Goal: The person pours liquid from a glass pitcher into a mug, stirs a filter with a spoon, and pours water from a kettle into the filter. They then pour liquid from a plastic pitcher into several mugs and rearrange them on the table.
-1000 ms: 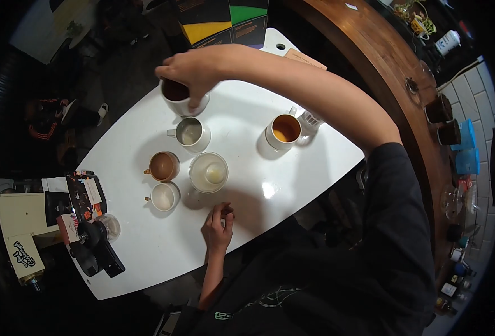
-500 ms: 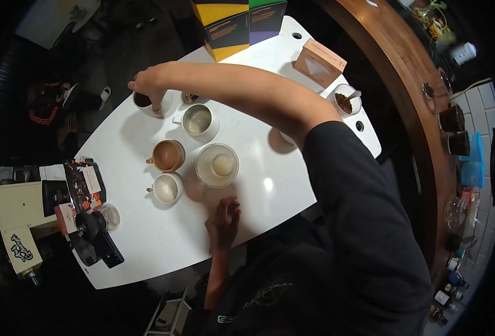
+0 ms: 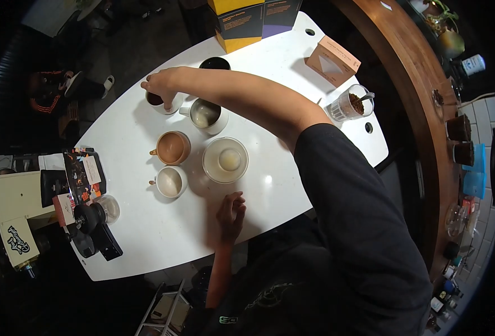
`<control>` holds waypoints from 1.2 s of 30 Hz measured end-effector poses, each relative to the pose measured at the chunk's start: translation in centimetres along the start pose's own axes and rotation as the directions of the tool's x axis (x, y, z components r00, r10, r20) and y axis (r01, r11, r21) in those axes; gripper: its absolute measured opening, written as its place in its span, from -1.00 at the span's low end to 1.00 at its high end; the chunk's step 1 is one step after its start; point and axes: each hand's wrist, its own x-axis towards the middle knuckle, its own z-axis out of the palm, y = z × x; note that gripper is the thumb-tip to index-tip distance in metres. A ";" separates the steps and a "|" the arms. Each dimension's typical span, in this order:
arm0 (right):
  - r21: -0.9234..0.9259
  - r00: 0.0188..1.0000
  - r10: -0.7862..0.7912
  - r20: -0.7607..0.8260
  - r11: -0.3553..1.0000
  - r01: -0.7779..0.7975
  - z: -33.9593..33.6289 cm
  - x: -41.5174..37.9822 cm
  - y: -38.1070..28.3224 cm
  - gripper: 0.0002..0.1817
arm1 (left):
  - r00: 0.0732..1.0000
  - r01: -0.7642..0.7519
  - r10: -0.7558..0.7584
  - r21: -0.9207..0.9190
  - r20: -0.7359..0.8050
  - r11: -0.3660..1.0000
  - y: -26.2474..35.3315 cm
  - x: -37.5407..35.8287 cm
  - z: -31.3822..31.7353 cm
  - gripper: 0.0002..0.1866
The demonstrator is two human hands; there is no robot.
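My right hand reaches across to the far left of the table, its fingers closed around the rim of a pale cup with dark contents. The hand covers part of that cup. Beside it stands a large white mug with cloudy liquid. Closer to me are a tan cup, a small white cup and a clear bowl with a pale round shape inside. My left hand hovers just below the bowl, fingers loosely bent and partly apart, holding nothing.
A dark round vessel shows behind my right forearm. At the right stand a glass of brown granules with a spoon and a pink-tan box. Black and yellow boxes stand at the back. A grinder-like machine is at left.
My view has shifted slightly. More of the granule glass and the dark round vessel now shows around my right arm. My right hand keeps its grip on the cup; my left hand stays near the bowl.
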 end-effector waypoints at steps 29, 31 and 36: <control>0.043 1.000 0.031 0.004 0.999 -0.031 -3.9 -12.6 -4.2 -0.23 | 0.997 -0.053 0.057 0.067 -0.052 0.996 1.2 0.6 -0.3 -0.66; 0.022 0.998 0.055 0.039 0.998 -0.056 -3.0 -14.0 -4.4 -0.20 | 0.987 -0.110 0.114 0.049 -0.113 0.993 0.5 0.6 -0.3 -0.45; -0.077 0.985 0.120 0.123 0.991 -0.111 -0.5 -13.9 -4.3 -0.09 | 0.959 0.187 -0.230 -0.242 -0.166 0.952 3.2 2.5 -0.4 -0.07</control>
